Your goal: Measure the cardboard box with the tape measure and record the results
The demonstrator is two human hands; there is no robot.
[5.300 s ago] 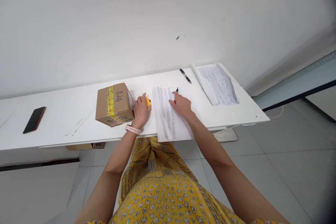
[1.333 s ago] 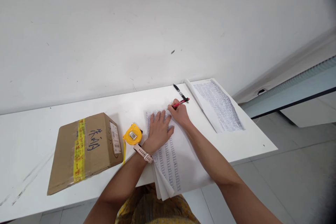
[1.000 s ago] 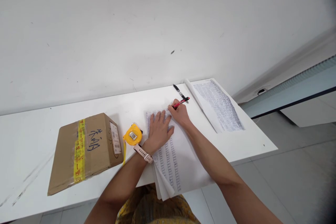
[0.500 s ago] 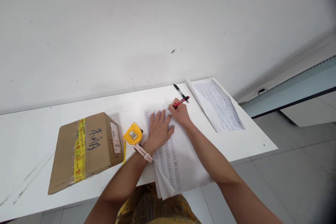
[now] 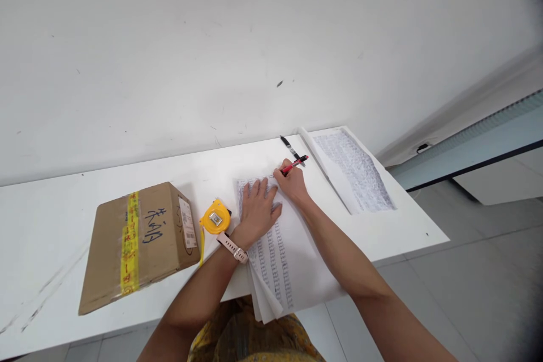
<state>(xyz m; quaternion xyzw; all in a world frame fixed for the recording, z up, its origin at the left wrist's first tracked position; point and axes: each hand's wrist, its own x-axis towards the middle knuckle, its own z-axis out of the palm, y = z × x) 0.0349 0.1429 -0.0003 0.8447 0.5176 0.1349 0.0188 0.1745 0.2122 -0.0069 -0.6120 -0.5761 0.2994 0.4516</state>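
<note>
My right hand [image 5: 292, 181] is closed around a red pen [image 5: 294, 165] with a black end, held at the top edge of a stack of handwritten paper sheets [image 5: 305, 271]. The pen's writing tip is hidden by my fingers. My left hand [image 5: 257, 209] lies flat on the same sheets with its fingers spread, and a pale pink watch band circles that wrist. Columns of small writing run down the page below the left hand, and the bottom corners of the sheets curl over the table's front edge. Just left of that hand is a yellow tape measure [image 5: 215, 217].
A cardboard box [image 5: 114, 249] with yellow tape and black handwriting sits on the white table [image 5: 38, 226] at the left. Behind my right hand lies a black pen [image 5: 289, 146]. Another written sheet [image 5: 356, 172] rests at the right. The wall [image 5: 237, 56] borders the table's back.
The red pen and my right hand have shifted very slightly to the right. My left hand, the sheets and the other things stay in place.
</note>
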